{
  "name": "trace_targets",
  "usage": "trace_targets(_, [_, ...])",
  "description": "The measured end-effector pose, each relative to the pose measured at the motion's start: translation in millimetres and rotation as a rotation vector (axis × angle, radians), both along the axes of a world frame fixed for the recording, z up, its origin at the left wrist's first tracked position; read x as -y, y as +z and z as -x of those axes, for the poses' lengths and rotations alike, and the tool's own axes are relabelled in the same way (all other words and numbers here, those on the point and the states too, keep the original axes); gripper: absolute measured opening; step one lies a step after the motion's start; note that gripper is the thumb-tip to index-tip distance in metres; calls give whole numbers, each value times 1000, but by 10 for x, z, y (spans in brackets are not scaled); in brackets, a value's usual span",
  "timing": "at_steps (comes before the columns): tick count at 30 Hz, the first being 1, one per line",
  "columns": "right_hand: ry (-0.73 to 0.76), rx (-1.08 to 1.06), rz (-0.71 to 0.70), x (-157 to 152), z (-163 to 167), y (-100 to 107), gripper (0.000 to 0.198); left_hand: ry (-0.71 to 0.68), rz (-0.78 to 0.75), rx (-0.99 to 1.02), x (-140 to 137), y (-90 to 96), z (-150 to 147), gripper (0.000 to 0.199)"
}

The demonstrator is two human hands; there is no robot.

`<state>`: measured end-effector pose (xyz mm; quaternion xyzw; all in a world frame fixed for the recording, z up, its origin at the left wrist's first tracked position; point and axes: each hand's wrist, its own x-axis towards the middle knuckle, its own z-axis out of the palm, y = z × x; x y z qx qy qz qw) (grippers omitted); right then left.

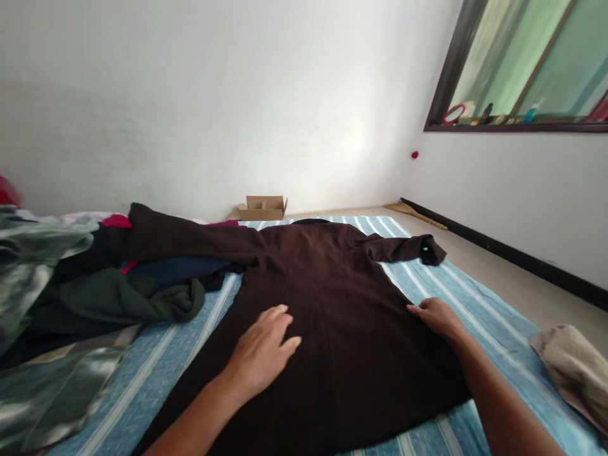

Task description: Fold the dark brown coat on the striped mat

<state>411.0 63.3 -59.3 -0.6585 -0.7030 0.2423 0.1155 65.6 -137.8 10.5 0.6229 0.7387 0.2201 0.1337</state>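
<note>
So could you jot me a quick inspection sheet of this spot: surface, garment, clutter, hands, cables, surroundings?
Surface: blue striped mat on the floor.
Job's things: dark brown long-sleeved garment spread flat, sleeves out to both sides.
Clutter: heap of clothes at left, under the left sleeve; beige cloth at right.
Hands: left hand flat and open on the garment; right hand at its right edge, grip unclear.
Cables: nothing seen.
Surroundings: white walls, open cardboard box by the wall, dark-framed window with small items on its sill.
</note>
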Motion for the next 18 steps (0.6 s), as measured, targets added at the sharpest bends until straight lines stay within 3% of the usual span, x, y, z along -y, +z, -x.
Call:
trace_targets(4, [32, -70, 3, -409, 395, 88, 42, -177, 84, -136, -706, -219, -502, 49])
trace_targets(7, [23, -128, 8, -712, 695, 89, 45, -139, 128, -225, -956, -426, -647, 63])
trace_targets(12, [-11, -231, -13, -979, 922, -52, 33, -122, 190, -320, -984, -629, -664, 66])
trace_targets(18, [-32, -328, -39, -1066, 880, -173, 31, -154, 240, -380, -980, -580, -674, 66])
